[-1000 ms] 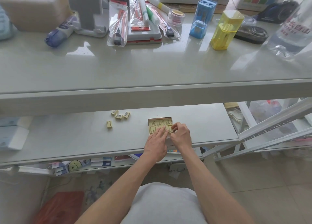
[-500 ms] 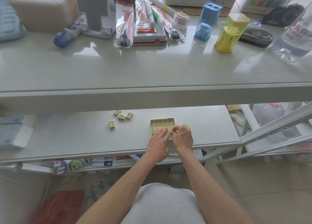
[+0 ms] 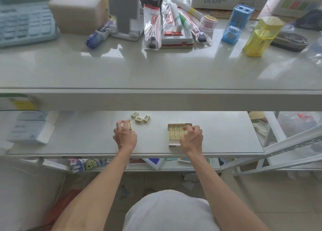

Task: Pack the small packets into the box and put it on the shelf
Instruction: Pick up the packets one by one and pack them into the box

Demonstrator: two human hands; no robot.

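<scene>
A small open cardboard box (image 3: 171, 144) lies on the middle shelf (image 3: 226, 136), with several pale yellow packets (image 3: 175, 132) packed inside. My right hand (image 3: 191, 138) rests on the box's right side, fingers curled onto the packets. Left of it, my left hand (image 3: 124, 135) covers a single loose packet (image 3: 129, 125), fingertips closed around it on the shelf. Three more loose packets (image 3: 140, 117) lie in a cluster just beyond my left hand.
The upper shelf (image 3: 156, 70) juts out above and holds a calculator (image 3: 24, 21), pens in plastic sleeves (image 3: 153, 26), a blue sharpener (image 3: 237, 23) and a yellow one (image 3: 261, 35). A flat white-blue box (image 3: 29, 129) lies at the middle shelf's left end.
My left hand left the box and moved left to the lone loose packet, closing on it. My right hand stays on the box. The head camera tilted slightly.
</scene>
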